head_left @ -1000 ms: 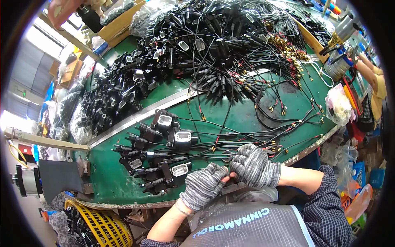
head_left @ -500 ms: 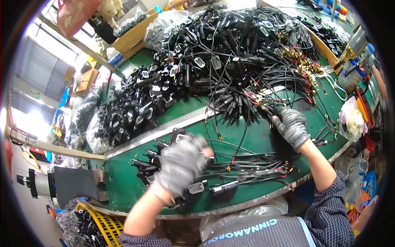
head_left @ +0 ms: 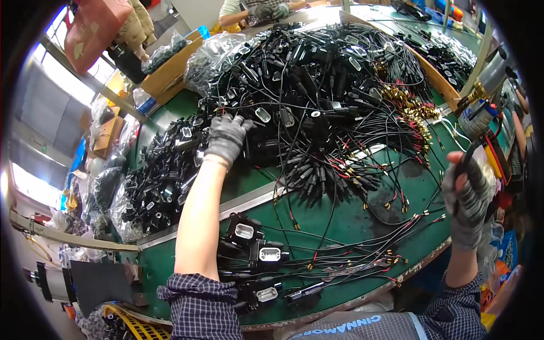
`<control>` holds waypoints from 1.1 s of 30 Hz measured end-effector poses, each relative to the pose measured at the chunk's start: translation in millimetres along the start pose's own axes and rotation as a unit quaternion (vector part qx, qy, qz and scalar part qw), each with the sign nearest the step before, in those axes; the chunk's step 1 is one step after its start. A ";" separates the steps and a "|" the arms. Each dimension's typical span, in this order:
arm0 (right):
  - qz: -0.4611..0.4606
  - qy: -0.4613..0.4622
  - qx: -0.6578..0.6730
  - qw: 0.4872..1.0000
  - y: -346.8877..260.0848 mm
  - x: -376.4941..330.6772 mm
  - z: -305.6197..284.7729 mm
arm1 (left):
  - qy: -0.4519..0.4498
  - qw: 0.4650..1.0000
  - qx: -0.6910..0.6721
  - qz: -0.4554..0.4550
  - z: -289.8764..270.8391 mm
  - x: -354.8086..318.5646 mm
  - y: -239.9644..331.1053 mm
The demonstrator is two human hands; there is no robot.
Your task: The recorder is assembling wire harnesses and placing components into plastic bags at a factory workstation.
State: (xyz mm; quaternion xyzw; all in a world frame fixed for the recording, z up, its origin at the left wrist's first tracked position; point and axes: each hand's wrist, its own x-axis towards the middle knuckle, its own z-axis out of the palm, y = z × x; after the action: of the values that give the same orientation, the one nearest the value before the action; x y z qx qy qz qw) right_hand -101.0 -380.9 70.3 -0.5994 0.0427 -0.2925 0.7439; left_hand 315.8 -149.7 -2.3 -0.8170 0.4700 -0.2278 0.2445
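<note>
My left hand (head_left: 226, 139), in a grey glove, reaches onto a large heap of black plastic housings (head_left: 164, 161), its fingers apart and bent down on the parts. The undersides of its fingertips are hidden. At the right, my right hand (head_left: 467, 204) is raised over the table edge, thumb and fingers closed on a black cable (head_left: 466, 164). Left of it lies a bundle of black cables (head_left: 317, 175) with red wires and gold-coloured tips. Nearer me, several black housings with pale rectangular openings (head_left: 271, 254) lie with cables stretching right.
The green table (head_left: 351, 226) has a metal strip (head_left: 255, 196) across it. A grey metal tool (head_left: 354, 271) lies near the front edge. Clear plastic bags (head_left: 212, 59) and a wooden board (head_left: 436, 71) border the heap. A yellow basket (head_left: 133, 323) stands lower left. Another person's gloved hands (head_left: 269, 11) show beyond.
My left hand has gone from the near housings forward to the heap. My right hand has moved right and away from the cable bundle, with a black cable. The view has shifted.
</note>
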 end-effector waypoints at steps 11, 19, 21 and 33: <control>-0.154 -0.078 -0.443 0.880 33.0 -21.6 40.2 | 0.152 0.974 -0.164 0.025 -121.4 -120.4 37.0; -0.173 -0.336 -0.424 0.823 45.7 -48.2 79.3 | -0.013 0.829 -0.554 -0.067 -216.8 -240.9 146.3; -0.152 -0.386 -0.422 0.806 49.7 -58.6 77.5 | -0.040 0.782 -0.618 -0.070 -219.0 -254.6 171.3; -0.161 -0.462 -0.472 0.733 63.8 -99.4 85.2 | -0.045 0.706 -0.687 -0.164 -211.0 -284.8 208.9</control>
State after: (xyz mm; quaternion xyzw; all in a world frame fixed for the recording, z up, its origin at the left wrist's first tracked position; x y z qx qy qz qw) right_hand -123.2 -251.7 6.9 -0.9328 -0.2708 -0.0370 0.2351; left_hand -77.8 -30.0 -7.2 -0.8326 0.3430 0.1588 -0.4049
